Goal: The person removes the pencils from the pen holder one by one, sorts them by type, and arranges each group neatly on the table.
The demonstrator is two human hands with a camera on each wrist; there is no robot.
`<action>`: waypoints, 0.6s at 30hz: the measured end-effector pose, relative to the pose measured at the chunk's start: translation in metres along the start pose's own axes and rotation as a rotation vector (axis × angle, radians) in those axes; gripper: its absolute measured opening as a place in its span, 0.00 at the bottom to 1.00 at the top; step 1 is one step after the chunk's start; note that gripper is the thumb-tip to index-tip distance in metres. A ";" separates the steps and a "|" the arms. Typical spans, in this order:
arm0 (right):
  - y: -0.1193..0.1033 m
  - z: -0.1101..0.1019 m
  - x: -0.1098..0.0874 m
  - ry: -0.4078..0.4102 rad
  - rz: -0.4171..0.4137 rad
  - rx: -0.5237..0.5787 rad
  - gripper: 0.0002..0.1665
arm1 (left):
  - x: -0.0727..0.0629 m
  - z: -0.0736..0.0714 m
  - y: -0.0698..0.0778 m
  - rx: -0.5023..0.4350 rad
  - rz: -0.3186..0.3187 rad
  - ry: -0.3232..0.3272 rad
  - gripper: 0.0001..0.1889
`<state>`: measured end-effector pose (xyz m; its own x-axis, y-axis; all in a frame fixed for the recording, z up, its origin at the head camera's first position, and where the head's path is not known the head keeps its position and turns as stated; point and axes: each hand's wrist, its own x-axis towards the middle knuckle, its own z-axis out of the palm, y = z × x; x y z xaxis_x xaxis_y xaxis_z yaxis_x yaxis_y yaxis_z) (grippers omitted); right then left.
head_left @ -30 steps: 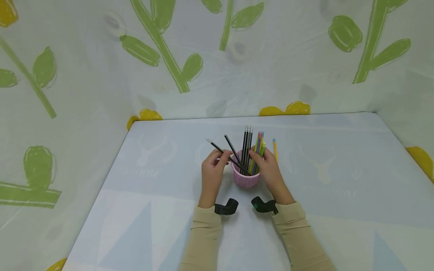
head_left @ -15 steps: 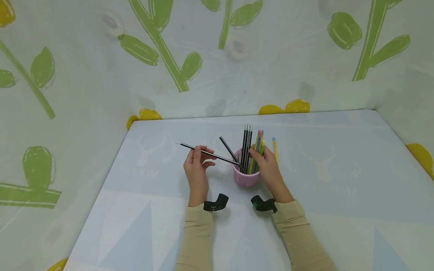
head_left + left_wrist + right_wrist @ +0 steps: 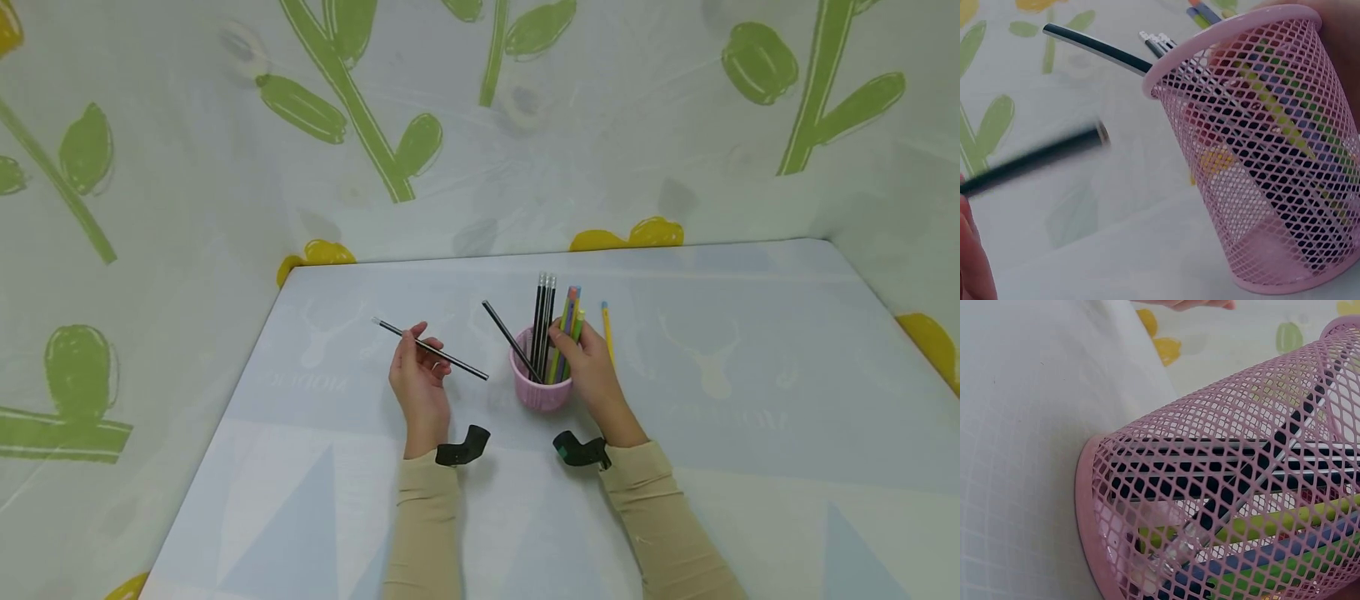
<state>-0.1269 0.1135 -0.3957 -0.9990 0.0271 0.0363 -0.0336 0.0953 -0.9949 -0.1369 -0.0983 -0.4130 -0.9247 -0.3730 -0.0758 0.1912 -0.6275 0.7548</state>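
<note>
My left hand (image 3: 422,379) pinches a black-and-silver striped pencil (image 3: 457,362) left of the cup, its tip end pointing right and down. In the left wrist view that pencil (image 3: 1038,159) is blurred and apart from the pink mesh pencil cup (image 3: 1260,125). My right hand (image 3: 596,375) grips the cup's right side near the rim, beside the coloured pencils (image 3: 567,329); its fingers are partly hidden. Black pencils (image 3: 542,321) with silver ends stand in the cup. One black pencil (image 3: 501,323) leans left over the rim.
A yellow pencil (image 3: 608,333) with a blue end lies behind my right hand on the pale patterned table cover (image 3: 300,467). Dark wrist cameras (image 3: 463,447) project inward from both sleeves. Fabric with green leaves (image 3: 420,143) rises behind the table.
My left hand has drawn the black pencil out of the cup, leftward; its lower end is clear of the rim. The right hand has stayed at the cup.
</note>
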 end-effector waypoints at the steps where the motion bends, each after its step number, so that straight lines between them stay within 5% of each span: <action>1: 0.000 0.000 0.000 0.000 -0.001 -0.002 0.21 | 0.000 -0.001 0.000 0.015 -0.008 0.000 0.19; 7: 0.001 0.000 0.001 -0.004 0.002 -0.003 0.21 | 0.002 -0.004 -0.002 0.169 -0.057 -0.013 0.19; 11: 0.001 0.001 0.000 0.003 0.016 -0.007 0.20 | 0.001 -0.005 -0.003 0.357 -0.092 -0.009 0.16; 18: 0.000 0.001 0.000 0.005 0.028 -0.008 0.18 | 0.001 -0.004 -0.009 0.894 -0.031 -0.087 0.22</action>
<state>-0.1271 0.1126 -0.3953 -0.9994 0.0345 0.0089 -0.0053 0.1021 -0.9948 -0.1388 -0.0956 -0.4223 -0.9539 -0.2887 -0.0825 -0.1282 0.1433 0.9813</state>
